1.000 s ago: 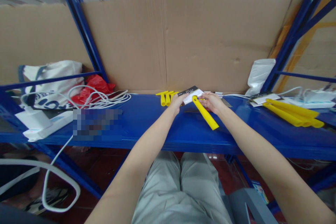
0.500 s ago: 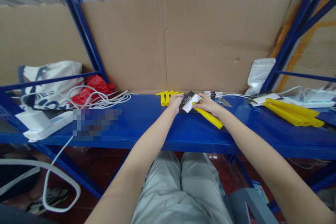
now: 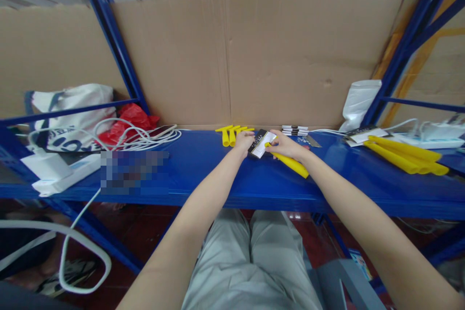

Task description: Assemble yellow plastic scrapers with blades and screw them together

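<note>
While the left hand (image 3: pixel 244 143) clamps its fingers on a card (image 3: pixel 261 143) mid-frame, the right hand (image 3: pixel 286 146) has fingers gripping a yellow tool (image 3: pixel 292 165), blue worktop (image 3: pixel 192 169) below, yellow tubes (image 3: pixel 404 155) at right

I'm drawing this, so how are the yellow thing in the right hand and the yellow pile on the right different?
The yellow thing is one piece; the yellow pile has several. The right hand holds the yellow thing; the yellow pile lies on the blue shelf. Both are long and yellow.
</note>
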A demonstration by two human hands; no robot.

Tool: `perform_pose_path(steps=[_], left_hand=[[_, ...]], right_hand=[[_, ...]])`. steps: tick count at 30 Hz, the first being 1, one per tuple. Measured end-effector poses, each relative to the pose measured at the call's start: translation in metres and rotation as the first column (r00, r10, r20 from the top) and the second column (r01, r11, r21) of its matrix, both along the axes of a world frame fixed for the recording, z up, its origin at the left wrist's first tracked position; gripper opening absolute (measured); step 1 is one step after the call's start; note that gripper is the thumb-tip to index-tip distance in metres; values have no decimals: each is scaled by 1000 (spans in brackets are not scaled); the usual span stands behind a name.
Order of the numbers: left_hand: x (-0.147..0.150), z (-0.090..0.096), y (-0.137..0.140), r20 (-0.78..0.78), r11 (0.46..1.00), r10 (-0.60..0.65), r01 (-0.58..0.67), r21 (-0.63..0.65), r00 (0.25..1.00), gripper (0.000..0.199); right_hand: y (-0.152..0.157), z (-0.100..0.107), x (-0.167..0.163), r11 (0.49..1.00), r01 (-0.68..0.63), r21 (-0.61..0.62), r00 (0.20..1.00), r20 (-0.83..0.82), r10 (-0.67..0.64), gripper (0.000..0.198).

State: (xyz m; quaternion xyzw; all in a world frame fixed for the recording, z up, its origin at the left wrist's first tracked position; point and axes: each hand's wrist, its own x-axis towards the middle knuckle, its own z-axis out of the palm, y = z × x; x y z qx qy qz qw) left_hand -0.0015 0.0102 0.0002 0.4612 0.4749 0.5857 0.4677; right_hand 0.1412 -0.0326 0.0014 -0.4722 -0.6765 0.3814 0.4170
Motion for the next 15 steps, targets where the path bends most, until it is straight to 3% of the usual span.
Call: perform_pose_path(steps=[5, 12, 15], left_hand=[[-2, -1, 4, 17, 993, 107, -108, 50, 994, 27], [-4, -1, 10, 23, 979, 174, -175, 108, 985, 27], [-5, -1, 12, 42, 976, 180, -184, 117, 983, 25]], right_hand=[[5, -4, 1, 996, 16, 92, 994, 109, -26, 68], [5, -4, -2, 972, -52, 229, 965, 263, -10, 20], [3, -2, -2, 967, -68, 246, 958, 286, -5, 14]])
